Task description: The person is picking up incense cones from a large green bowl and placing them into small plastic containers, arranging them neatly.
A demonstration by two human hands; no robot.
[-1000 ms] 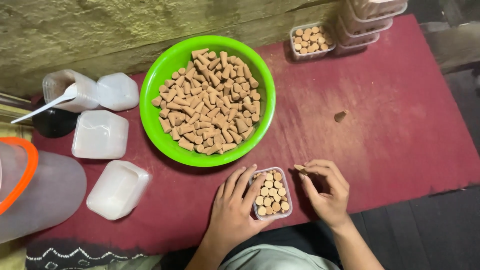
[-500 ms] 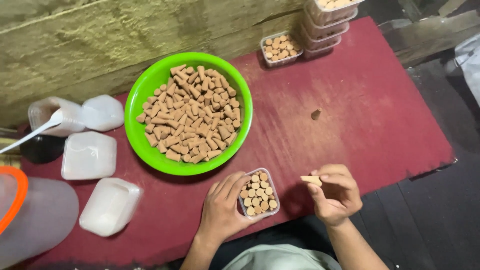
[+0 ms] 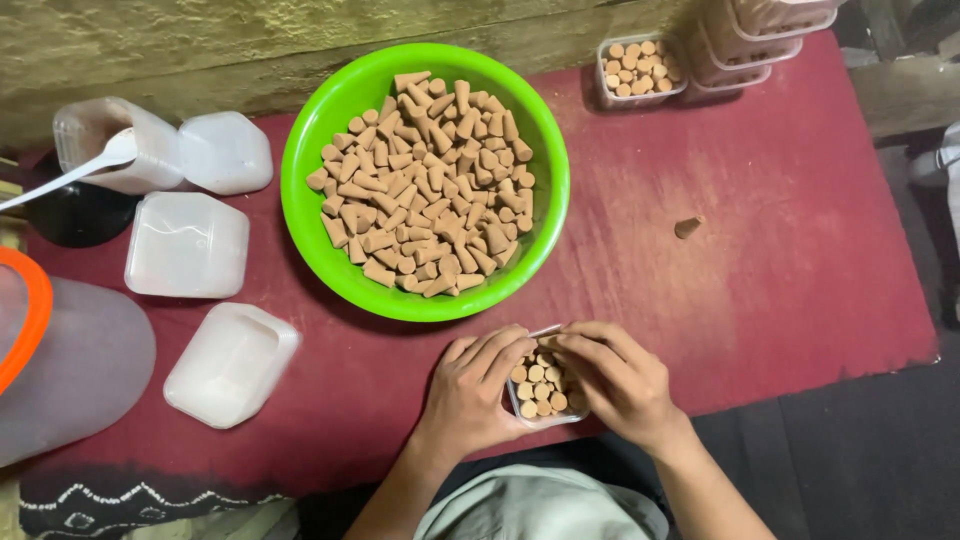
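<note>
Since half a second ago, our right hand (image 3: 622, 382) has come in from beside the small box (image 3: 545, 385) and now lies over its right rim; the cone it then pinched in the air is no longer visible apart.

Head view. We cup the clear box between both hands at the near edge of the red cloth (image 3: 800, 250), just below the green bowl (image 3: 425, 180) of brown cones. Our left hand (image 3: 470, 395) curls against the box's left side, holding it steady. Our right hand bends over the top, fingertips (image 3: 560, 340) among the upright cones (image 3: 540, 378). The step in hand appears to be seating one more cone in the nearly full box; the next move likely calls for fetching another from the bowl.

A stray cone (image 3: 688, 227) lies well apart to the right. Whether the right fingers yet grip a cone we cannot tell. Filled boxes (image 3: 640, 65) at the far edge are partly cut off.
</note>
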